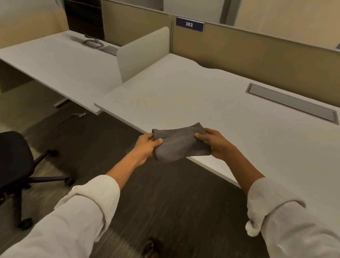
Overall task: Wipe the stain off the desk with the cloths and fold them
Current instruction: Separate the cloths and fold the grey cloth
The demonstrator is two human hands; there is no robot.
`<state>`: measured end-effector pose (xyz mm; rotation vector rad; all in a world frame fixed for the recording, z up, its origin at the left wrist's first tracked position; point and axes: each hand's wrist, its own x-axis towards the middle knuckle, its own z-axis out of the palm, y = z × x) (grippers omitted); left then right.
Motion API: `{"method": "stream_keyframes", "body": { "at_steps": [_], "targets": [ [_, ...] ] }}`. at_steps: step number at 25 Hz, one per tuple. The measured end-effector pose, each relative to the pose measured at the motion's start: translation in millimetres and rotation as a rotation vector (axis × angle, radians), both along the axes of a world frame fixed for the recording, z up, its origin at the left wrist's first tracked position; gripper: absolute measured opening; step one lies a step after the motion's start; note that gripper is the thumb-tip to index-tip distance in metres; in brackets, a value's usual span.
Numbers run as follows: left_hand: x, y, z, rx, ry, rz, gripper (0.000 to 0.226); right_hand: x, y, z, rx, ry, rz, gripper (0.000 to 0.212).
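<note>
A grey cloth (179, 144), folded into a small thick rectangle, is held in the air over the front edge of the white desk (234, 120). My left hand (145, 148) pinches its left end, thumb on top. My right hand (216, 144) grips its right end. Both arms wear white sleeves. No stain is visible on the desk surface, and only this one cloth is in view.
A grey cable tray lid (292, 103) is set into the desk at the right. A beige divider panel (142, 53) separates a neighbouring desk (56, 63) with a monitor (84, 18). A black office chair (7, 169) stands on the floor at left.
</note>
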<state>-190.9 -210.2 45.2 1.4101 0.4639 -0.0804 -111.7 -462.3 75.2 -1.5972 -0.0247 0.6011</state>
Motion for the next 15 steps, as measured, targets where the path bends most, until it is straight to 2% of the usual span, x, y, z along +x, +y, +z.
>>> {"method": "stream_keyframes", "body": {
  "at_steps": [2,6,10,15],
  "targets": [
    [16.3,27.9,1.9,0.087,-0.021,0.054,0.029,24.9,37.1,-1.0,-0.147,-0.193,0.059,0.044],
    [39.6,69.6,2.9,0.113,-0.027,0.186,0.024,70.3,105.0,-1.8,-0.464,-0.544,0.136,0.053],
    [68.3,110.0,-4.4,0.224,0.082,0.306,0.041,117.8,163.0,-3.8,-0.5,-0.648,0.241,0.046],
    [115.3,157.6,-28.6,0.224,0.124,0.413,0.034,190.4,233.3,-24.2,-0.455,-0.745,0.434,0.054]
  ]
}}
